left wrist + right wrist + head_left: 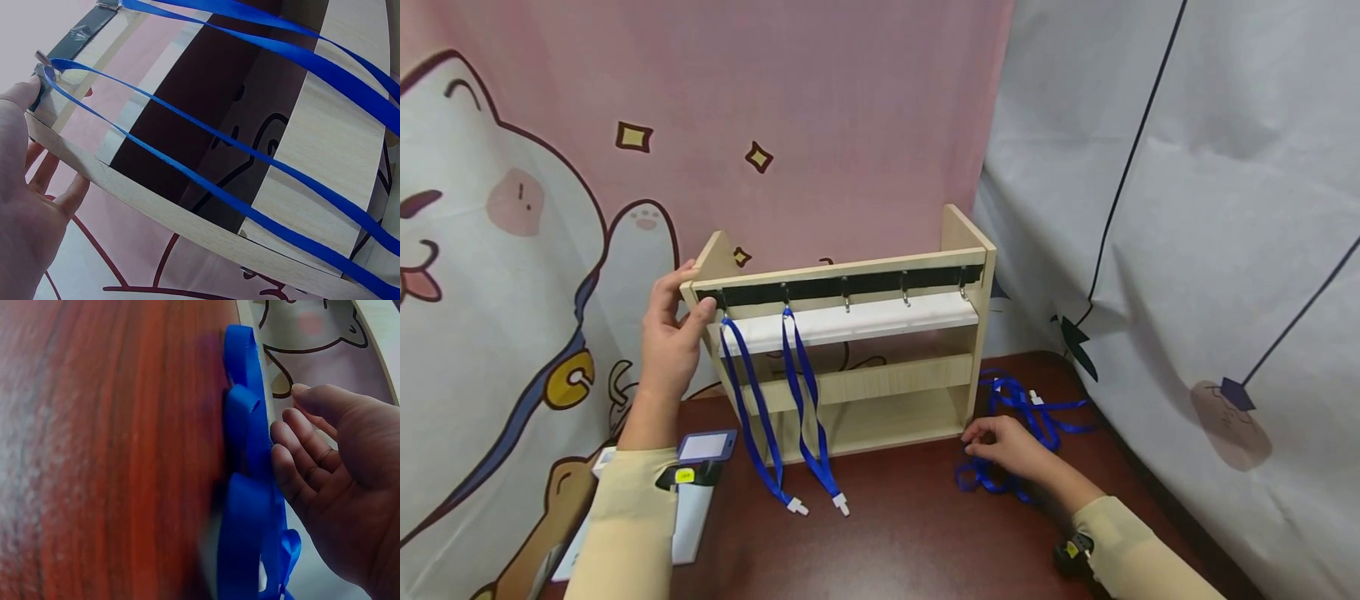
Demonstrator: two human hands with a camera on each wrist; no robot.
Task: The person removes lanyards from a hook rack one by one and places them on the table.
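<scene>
A light wooden rack (880, 379) stands on the table with several metal hooks on a black strip (816, 289) along its top bar. My left hand (672, 346) grips its upper left corner, thumb in front and fingers behind the side panel. Two blue lanyards (751, 383) hang from the two leftmost hooks, white clips (840, 503) dangling at their lower ends. By the rack's lower right corner is my right hand (1015, 450), fingers loosely bent with nothing between them. Loose blue lanyards (244, 512) lie in a tangle beside and under that hand.
To the left, a blue-framed card holder (707, 446) and white flat items (694, 521) lie on the dark red-brown table (880, 533). A pink printed curtain (820, 100) hangs behind, and a pale grey one (1187, 208) borders the right side.
</scene>
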